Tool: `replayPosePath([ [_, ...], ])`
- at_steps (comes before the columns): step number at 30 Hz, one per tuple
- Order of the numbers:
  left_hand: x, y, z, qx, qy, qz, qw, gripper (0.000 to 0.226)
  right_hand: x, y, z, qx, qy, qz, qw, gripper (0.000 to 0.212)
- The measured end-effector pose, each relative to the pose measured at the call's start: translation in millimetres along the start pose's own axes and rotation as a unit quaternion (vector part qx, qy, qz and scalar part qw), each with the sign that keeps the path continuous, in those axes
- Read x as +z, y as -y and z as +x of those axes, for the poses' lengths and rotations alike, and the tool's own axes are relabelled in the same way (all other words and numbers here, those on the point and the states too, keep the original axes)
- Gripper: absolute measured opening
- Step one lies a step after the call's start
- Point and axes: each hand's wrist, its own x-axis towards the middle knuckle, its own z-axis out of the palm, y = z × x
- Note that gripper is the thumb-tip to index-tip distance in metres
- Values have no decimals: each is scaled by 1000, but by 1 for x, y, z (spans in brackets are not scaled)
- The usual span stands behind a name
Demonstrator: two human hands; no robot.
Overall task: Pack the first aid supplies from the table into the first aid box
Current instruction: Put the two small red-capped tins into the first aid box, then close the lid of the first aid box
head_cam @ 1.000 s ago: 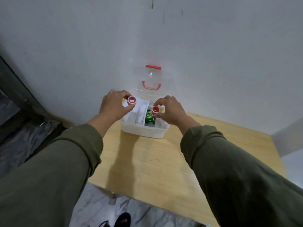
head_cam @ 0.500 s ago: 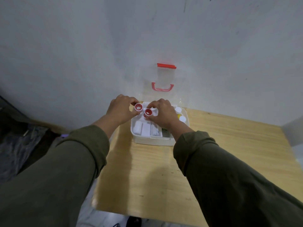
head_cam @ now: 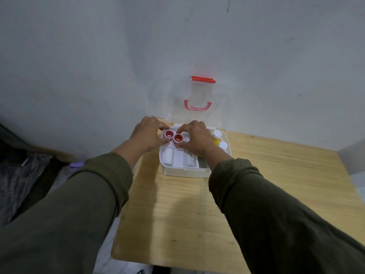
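Note:
The white first aid box (head_cam: 185,172) stands open at the far edge of the wooden table, its clear lid (head_cam: 199,95) with red handle leaning on the wall. My left hand (head_cam: 147,135) pinches one red-and-white tape roll (head_cam: 169,134) over the box's back left corner. My right hand (head_cam: 197,138) pinches a second tape roll (head_cam: 178,138) right beside it. Inside lie white gauze rolls (head_cam: 168,157) and flat white packets (head_cam: 190,161). Two white-capped yellow bottles (head_cam: 216,137) stand at the back right of the box.
The wooden table (head_cam: 197,214) runs toward me and to the right. A grey wall rises directly behind the box. Dark cloth and floor lie off the table's left edge, with a small purple object (head_cam: 76,165) there.
Both hands have brought the two tape rolls closer together and lower into the box's back left part. The view has shifted, so the box now sits more to the right.

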Motion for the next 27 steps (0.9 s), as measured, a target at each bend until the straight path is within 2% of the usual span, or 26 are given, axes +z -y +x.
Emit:
replayPosePath([
  [11,-4,3,-2,13,-8,-25,1000,39,4,-3,0,-9,5,-32,999,44],
  [13,-8,2,-2,11,-26,-31,999,35,-2,-4,1,-23,-49,-21,998,41],
  [16,-17,-8,4,-15,-100,-57,993,32,-20,-7,2,-26,-194,-4,981,39],
  [18,-24,-18,11,-56,-132,-118,983,39,-37,-9,6,-5,-273,17,962,42],
  [20,-31,-27,20,-97,-129,-178,971,48,-53,-10,9,42,-309,87,946,47],
  [24,-45,-47,33,-163,-83,-237,954,56,-78,-16,16,129,-277,268,914,55],
  [27,-48,-54,40,-184,-52,-257,947,62,-81,-22,25,165,-201,303,917,55],
])
